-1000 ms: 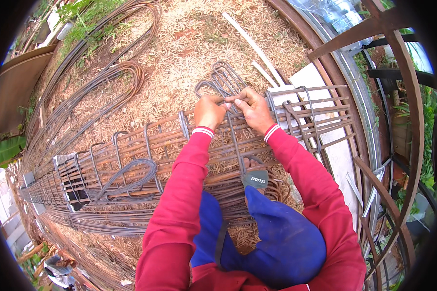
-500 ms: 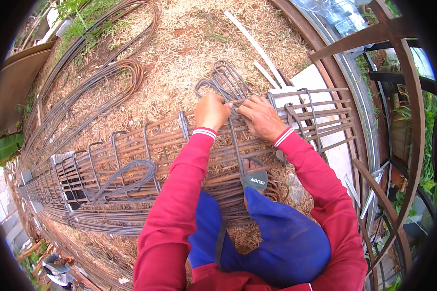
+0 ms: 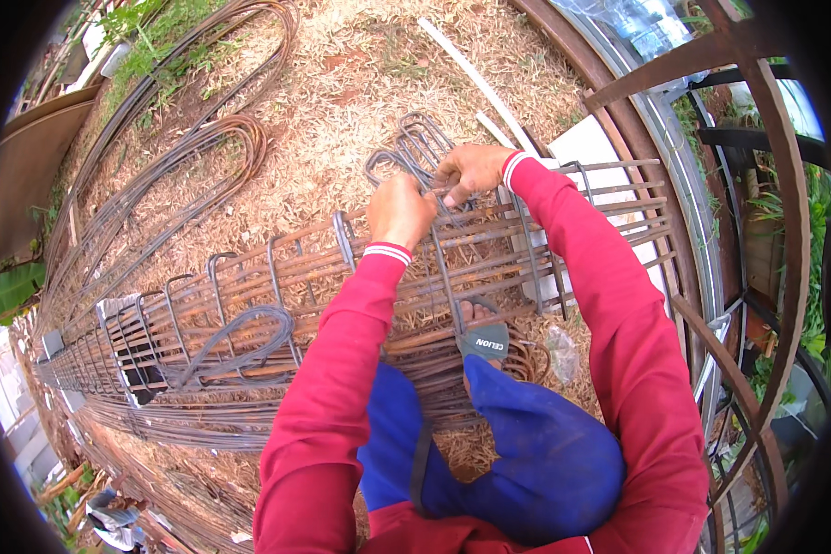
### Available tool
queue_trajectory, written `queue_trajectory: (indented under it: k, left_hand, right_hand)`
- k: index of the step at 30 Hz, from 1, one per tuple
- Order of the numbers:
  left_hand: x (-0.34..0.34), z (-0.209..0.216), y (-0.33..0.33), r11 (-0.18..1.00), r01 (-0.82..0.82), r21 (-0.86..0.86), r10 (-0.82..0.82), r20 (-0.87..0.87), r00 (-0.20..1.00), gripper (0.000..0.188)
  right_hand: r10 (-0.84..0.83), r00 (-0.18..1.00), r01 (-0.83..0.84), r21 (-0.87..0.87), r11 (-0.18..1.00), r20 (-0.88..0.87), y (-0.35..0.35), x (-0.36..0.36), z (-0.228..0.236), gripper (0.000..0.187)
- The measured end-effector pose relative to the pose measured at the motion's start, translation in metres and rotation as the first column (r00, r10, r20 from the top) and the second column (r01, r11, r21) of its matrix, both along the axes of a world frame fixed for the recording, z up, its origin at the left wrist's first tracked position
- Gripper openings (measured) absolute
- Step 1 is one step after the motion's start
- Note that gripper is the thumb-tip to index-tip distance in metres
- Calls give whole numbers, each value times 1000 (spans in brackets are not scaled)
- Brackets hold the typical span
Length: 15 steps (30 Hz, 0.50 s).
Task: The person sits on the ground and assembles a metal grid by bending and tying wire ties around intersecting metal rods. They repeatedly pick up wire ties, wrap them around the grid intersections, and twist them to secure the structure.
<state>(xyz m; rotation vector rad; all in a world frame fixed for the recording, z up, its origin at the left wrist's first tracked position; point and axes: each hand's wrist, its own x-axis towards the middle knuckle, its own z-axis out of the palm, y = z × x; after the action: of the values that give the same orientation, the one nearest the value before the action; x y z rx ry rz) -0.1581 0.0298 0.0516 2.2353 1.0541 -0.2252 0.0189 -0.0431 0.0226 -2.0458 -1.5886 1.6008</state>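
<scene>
A long cage of rusty steel bars (image 3: 609, 224) lies across in front of me, ringed by bent stirrups. My left hand (image 3: 400, 212) is closed at the upper far bar, by the top of one stirrup (image 3: 445, 272); whatever lies inside its fingers is hidden. Just right of it and slightly higher, my right hand (image 3: 475, 171) has thumb and fingers pinched close together, palm turned down. Any thin piece between them is too small to make out. Several loose bent stirrups (image 3: 425, 138) lie just beyond both hands.
A looped bundle of thin wire (image 3: 286, 325) rests on the cage, left of my arms. My sandalled foot (image 3: 485, 342) is beside the bars. Long bent rods (image 3: 249, 138) lie far left on straw. White strips (image 3: 466, 65) lie beyond; a curved metal frame (image 3: 780, 185) stands right.
My right hand has lifted off the bar, moving up and left with its wrist turned over. My left hand stays at nearly the same spot, still closed.
</scene>
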Motion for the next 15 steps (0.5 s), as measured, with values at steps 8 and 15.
queue_trajectory:
  k: [8,15]
  left_hand:
    - [2,0,-2,999,-40,-27,39,-21,999,26]
    - [1,-3,-7,996,-90,-21,91,17,996,25]
  right_hand:
    - [-85,980,37,-258,966,-179,20,-10,-5,20]
    - [82,982,-103,-125,987,-169,23,-16,-14,17]
